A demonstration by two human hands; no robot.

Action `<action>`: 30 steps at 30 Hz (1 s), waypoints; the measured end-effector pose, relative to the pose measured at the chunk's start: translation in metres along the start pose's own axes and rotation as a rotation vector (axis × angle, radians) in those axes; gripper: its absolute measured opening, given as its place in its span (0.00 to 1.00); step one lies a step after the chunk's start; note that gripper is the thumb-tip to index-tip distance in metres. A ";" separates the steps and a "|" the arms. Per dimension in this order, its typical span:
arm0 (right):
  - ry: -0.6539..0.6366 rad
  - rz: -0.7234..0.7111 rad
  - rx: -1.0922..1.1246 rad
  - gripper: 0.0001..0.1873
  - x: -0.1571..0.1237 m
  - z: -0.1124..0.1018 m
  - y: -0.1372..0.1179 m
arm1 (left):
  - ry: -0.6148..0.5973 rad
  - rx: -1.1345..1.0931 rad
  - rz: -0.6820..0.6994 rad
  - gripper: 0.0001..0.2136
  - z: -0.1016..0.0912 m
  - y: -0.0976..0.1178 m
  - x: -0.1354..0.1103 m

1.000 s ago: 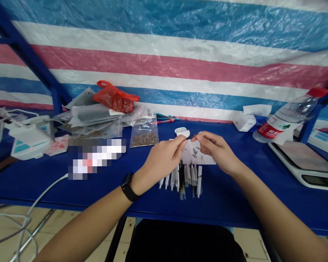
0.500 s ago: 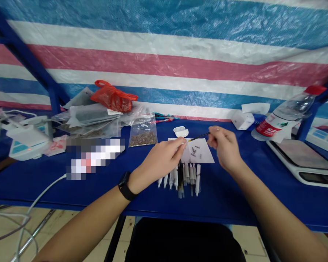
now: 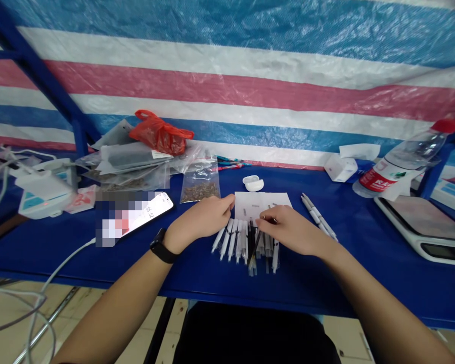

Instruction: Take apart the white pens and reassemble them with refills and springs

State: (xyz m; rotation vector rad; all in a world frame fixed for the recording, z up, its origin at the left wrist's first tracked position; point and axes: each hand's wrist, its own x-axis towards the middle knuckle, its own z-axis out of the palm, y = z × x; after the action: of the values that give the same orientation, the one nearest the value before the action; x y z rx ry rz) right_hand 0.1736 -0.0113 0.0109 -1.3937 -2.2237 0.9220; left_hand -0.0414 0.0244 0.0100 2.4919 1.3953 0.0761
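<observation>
1. Illumination: bright and even across the table [image 3: 322,288], with a diffuse, neutral quality.
2. Shadows: soft and shallow, limited to the area under the right hand [image 3: 291,230] and the gaps between the pens [image 3: 246,247].
3. Glare: pale sheen across the plastic tarp [image 3: 227,76]; small highlights on the water bottle [image 3: 413,154] and the scale [image 3: 420,222].
4. Distortion: wide-angle bowing toward the frame edges, visible along the frame bar [image 3: 34,65] and the table's front edge.
5. Sharpness: usable at centre, but the fine marks on the paper [image 3: 261,205] cannot be resolved.
6. Masking: a pixelated block covers part of the phone [image 3: 155,210].
</observation>
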 end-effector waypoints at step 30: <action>0.040 -0.594 -0.365 0.27 -0.027 0.023 -0.004 | -0.100 -0.106 -0.057 0.08 -0.005 -0.004 -0.005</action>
State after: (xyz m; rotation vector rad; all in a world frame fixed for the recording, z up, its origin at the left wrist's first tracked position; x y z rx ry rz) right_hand 0.1688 -0.0444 -0.0018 -0.7663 -2.6343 0.2921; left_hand -0.0480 0.0234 0.0137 2.3348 1.3835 0.0127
